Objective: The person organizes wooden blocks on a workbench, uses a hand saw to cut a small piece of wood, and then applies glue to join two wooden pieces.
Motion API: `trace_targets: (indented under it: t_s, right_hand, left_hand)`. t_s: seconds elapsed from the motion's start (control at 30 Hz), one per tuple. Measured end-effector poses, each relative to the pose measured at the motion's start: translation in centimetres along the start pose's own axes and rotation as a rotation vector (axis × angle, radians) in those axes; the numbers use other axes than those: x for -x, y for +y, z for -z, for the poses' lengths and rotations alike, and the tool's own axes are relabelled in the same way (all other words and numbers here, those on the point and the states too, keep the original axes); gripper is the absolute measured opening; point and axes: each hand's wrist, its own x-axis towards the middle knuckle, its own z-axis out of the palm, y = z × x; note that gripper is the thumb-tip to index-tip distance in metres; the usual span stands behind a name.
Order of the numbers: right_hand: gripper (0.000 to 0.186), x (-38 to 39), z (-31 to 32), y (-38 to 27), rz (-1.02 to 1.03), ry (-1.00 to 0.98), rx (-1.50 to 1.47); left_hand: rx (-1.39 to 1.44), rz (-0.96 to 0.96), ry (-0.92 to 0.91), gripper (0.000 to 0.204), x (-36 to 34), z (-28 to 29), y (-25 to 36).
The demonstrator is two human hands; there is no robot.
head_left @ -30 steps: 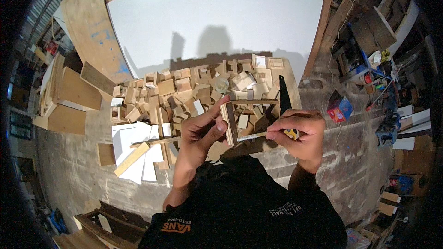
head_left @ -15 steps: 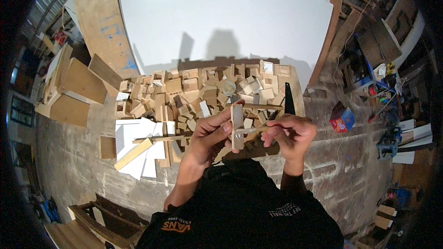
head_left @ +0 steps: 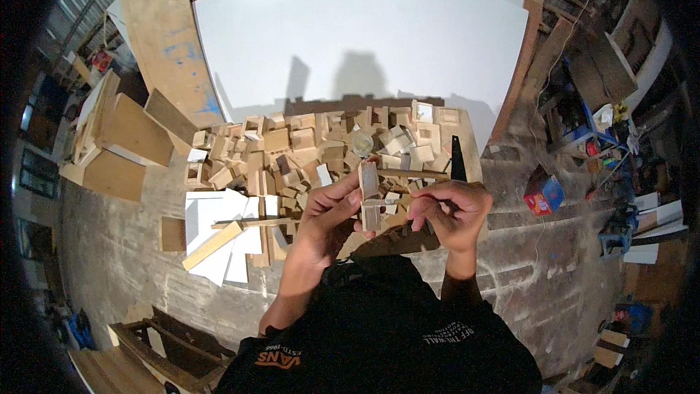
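Note:
My left hand (head_left: 324,215) is closed on a small wooden block (head_left: 370,215), held upright above the work pile, with fingertips along its side. My right hand (head_left: 456,211), fingers curled, pinches a thin pale stick-like tool (head_left: 388,202) whose far end lies across the block's face. Its tip is too small to make out. Just beyond the block are many small wooden boxes and pieces (head_left: 277,140), a clear round container (head_left: 362,142) and a black blade-like piece (head_left: 458,159) on the right side of the pile.
A large white panel (head_left: 357,18) stands behind the pile. White offcuts (head_left: 215,241) lie at its left front. Plywood boxes and boards (head_left: 124,153) are on the left. A red-and-blue box (head_left: 543,191) and a cable sit on the floor at right, near tools and scrap.
The block has turned to show its broad face, and the tool has risen onto it. The yellow-and-black item in my right hand is hidden now. The view has shifted slightly.

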Motion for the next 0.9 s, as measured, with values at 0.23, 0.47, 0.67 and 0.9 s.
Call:
trace_targets:
  t_s: [0.23, 0.47, 0.67, 0.9]
  right_hand:
    - [0.006, -0.2, 0.8, 0.4, 0.035, -0.098, -0.039]
    - [0.007, -0.8, 0.8, 1.6, 0.018, -0.057, -0.047]
    - [0.008, -1.4, 0.7, 2.0, 0.001, 0.121, 0.093]
    - [0.007, -1.5, 1.4, 2.1, 0.013, -0.037, -0.056]
  left_hand:
    - [0.01, 0.013, 0.105, 0.046, 0.2, -0.6, 0.2]
    - [0.026, 0.016, -0.025, 0.04, 0.5, 0.2, -0.3]
    - [0.037, 0.061, -0.019, 0.041, 0.4, -0.9, -0.7]
    - [0.046, 0.06, -0.049, 0.038, -0.1, -1.0, -1.0]
